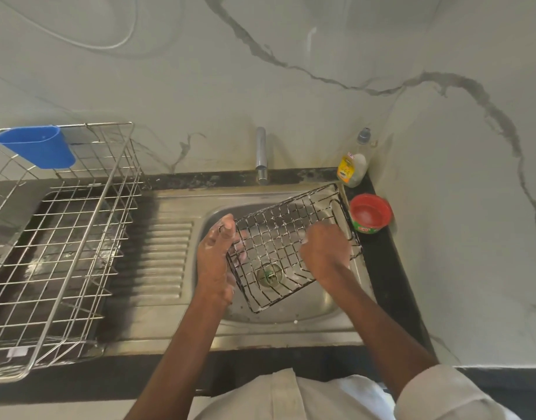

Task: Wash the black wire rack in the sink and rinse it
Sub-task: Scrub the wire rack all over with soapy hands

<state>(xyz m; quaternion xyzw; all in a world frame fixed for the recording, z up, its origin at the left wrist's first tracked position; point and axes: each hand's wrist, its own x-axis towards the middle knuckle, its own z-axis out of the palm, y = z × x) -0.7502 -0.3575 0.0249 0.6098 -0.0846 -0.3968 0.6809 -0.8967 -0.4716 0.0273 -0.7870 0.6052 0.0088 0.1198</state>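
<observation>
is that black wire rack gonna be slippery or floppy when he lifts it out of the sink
Probably slippery: white suds cling to the black wire rack, and the left hand gripping its edge looks soapy too. Likely stiff, since its grid holds shape while tilted. It looks light, being open wire.

Dim, soft light (edges bend outward)
</observation>
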